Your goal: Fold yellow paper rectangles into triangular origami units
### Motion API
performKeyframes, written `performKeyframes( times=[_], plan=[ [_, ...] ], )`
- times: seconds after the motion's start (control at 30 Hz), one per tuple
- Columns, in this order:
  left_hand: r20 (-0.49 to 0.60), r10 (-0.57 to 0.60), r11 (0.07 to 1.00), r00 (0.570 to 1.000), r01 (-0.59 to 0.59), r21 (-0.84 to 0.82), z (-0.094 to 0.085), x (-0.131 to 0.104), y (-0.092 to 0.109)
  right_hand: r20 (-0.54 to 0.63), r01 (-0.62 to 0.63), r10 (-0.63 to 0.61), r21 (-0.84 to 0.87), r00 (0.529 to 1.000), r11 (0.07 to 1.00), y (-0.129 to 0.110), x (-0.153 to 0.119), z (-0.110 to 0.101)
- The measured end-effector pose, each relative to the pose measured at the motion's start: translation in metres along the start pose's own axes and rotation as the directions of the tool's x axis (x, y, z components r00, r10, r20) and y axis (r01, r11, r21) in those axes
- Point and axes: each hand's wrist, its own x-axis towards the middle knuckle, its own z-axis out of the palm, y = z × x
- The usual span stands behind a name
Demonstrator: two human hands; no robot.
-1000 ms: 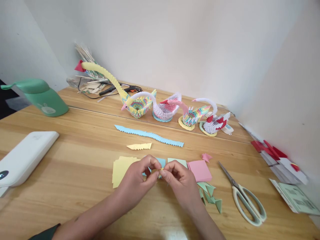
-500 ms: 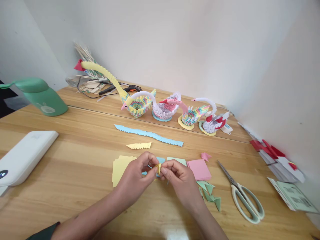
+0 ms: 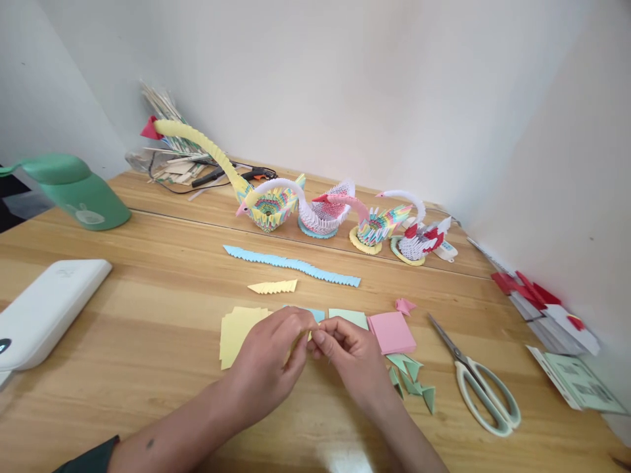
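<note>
Since half a second ago, both hands have closed in tighter on the small yellow paper piece (image 3: 304, 337), which stood up plainly between the fingertips then and now shows only as a sliver.

Head view: the left hand (image 3: 269, 368) and right hand (image 3: 352, 358) meet fingertip to fingertip, each pinched shut on the piece. From the left hand it lies at about 1 o'clock, from the right at about 10 o'clock; neither is clearly nearer. Its long axis cannot be told.

Just behind the hands, at 12 o'clock, lie flat paper stacks: yellow (image 3: 236, 332), blue (image 3: 315, 314), green (image 3: 348, 318), pink (image 3: 392, 332). Green folded triangles (image 3: 413, 381) sit at 3 o'clock of the right hand, scissors (image 3: 480, 384) beyond. No containers show on the table (image 3: 148, 309).
</note>
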Motion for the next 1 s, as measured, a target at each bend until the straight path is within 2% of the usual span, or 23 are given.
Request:
performKeyframes(
  times=[0.17,0.3,0.4,0.47,0.57,0.67,0.8,0.9,1.0],
  plan=[
    [0.014,0.042,0.998,0.999,-0.042,0.049,0.0023,-0.0027,-0.0034,-0.051,0.087,-0.099,-0.198,0.994,0.976,-0.0001,-0.0016,0.0026],
    [0.025,0.020,0.999,1.000,-0.021,0.039,0.0038,-0.0033,-0.0037,-0.048,0.099,-0.114,-0.247,0.992,0.964,-0.0019,-0.0018,0.0026],
    [0.003,-0.157,0.985,0.988,0.157,-0.070,0.0042,-0.0013,-0.0031,-0.046,0.076,-0.087,-0.201,0.995,0.977,-0.0013,-0.0014,0.0015],
    [-0.002,-0.305,0.934,0.952,0.299,-0.195,0.0044,0.0016,-0.0032,-0.045,0.071,-0.078,-0.152,0.996,0.986,-0.0011,-0.0014,0.0010],
    [-0.003,-0.388,0.888,0.922,0.373,-0.269,0.0046,0.0056,-0.0041,-0.067,0.065,-0.072,-0.090,0.995,0.994,-0.0028,-0.0019,0.0015],
    [-0.032,-0.311,0.939,0.950,0.302,-0.166,0.0047,0.0057,-0.0047,-0.075,0.085,-0.095,-0.118,0.993,0.989,-0.0057,-0.0026,0.0029],
    [-0.030,-0.154,0.987,0.988,0.153,-0.039,0.0048,0.0012,-0.0039,-0.079,0.131,-0.156,-0.254,0.985,0.958,-0.0066,-0.0034,0.0047],
    [-0.045,-0.126,0.992,0.991,0.124,-0.027,0.0046,-0.0005,-0.0039,-0.099,0.181,-0.221,-0.310,0.970,0.933,-0.0054,-0.0040,0.0052],
    [-0.069,-0.114,0.993,0.991,0.114,-0.015,0.0044,0.0001,-0.0050,-0.091,0.159,-0.189,-0.266,0.978,0.951,-0.0042,-0.0041,0.0047]
  ],
)
